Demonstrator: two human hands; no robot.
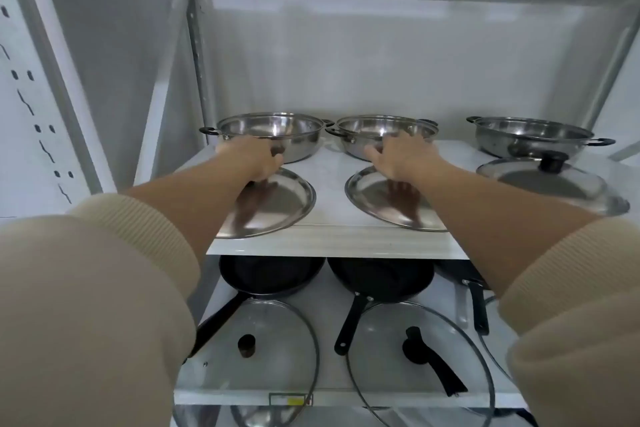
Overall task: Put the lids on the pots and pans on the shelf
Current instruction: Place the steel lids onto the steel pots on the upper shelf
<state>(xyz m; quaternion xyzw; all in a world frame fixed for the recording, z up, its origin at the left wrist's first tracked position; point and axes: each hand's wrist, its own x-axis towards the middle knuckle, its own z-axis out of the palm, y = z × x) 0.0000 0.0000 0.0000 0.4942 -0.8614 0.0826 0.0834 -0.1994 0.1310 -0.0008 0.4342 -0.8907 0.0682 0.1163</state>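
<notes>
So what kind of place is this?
Probably a cookware storage rack or shop display: white metal shelves hold matching steel pots, each with its lid laid in front, and black pans sit below.

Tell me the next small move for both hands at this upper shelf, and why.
Probably close each hand on its lid knob and lift. The left hand and right hand are on the far parts of the two steel lids, which lie flat before the open steel pots; neither grip looks settled.
</notes>
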